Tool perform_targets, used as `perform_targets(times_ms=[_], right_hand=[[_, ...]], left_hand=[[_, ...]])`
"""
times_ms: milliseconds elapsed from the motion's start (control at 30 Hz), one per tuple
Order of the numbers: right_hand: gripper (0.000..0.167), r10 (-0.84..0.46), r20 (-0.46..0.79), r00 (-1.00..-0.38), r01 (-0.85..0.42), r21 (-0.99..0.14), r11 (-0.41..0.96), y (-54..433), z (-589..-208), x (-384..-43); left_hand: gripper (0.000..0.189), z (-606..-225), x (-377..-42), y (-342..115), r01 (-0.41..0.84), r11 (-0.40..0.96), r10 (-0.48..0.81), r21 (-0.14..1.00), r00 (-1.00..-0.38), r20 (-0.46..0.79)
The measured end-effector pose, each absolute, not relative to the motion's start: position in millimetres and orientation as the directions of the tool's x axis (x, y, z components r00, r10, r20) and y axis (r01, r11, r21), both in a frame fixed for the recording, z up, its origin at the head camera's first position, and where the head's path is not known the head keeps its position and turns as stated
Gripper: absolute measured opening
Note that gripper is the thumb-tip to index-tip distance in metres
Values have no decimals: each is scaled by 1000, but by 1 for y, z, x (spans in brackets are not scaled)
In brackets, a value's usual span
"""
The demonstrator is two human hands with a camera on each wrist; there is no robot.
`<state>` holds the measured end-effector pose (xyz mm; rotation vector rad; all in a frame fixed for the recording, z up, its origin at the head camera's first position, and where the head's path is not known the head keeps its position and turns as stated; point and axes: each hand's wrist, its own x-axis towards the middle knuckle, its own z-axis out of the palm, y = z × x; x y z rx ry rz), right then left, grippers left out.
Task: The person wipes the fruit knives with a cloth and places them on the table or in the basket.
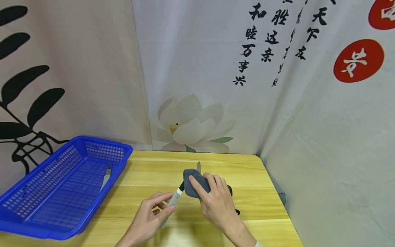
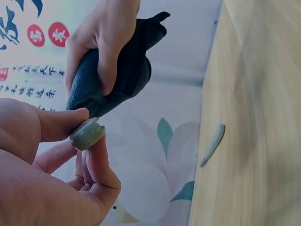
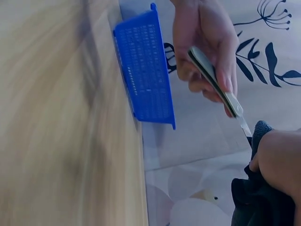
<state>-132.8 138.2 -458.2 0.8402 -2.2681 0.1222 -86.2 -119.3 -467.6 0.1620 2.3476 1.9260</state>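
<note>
My left hand (image 1: 150,215) pinches the pale grey-green handle of a knife (image 1: 174,200) between thumb and fingers, its blade end pointing up and to the right. A dark grey cloth (image 1: 193,187) is in my right hand (image 1: 218,203), thumb on one face and fingers over the other. The knife's blade runs into the cloth, which hides most of it; a short bare stretch shows beside the handle in the right wrist view. Behind the cloth, a slim grey pointed piece (image 1: 199,166) lies on the table, also visible in the left wrist view.
At the left stands a blue perforated plastic basket (image 1: 128,151) with a pale-handled knife (image 1: 106,177) inside near its right wall. The wooden table (image 1: 262,178) ends against printed curtains (image 1: 197,68) at the back and right.
</note>
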Motion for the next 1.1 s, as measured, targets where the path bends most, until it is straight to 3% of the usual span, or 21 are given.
perform_targets(times_ms=[233, 467, 833, 1100], right_hand=[[66, -452, 693, -561, -566, 77, 821, 153, -452, -143], [70, -443, 711, -546, -625, 6, 781, 153, -450, -136], [83, -611, 636, -472, -690, 164, 705, 128, -456, -113], [75, -640, 610, -467, -679, 215, 702, 122, -460, -111]], left_hand=[[40, -466, -84, -118, 23, 206, 134, 978, -991, -5], [39, -466, -84, -115, 0, 176, 70, 984, -998, -12], [39, -464, -87, -114, -7, 193, 60, 981, -998, -19], [42, -464, -87, -117, 19, 163, 98, 986, -995, 3]])
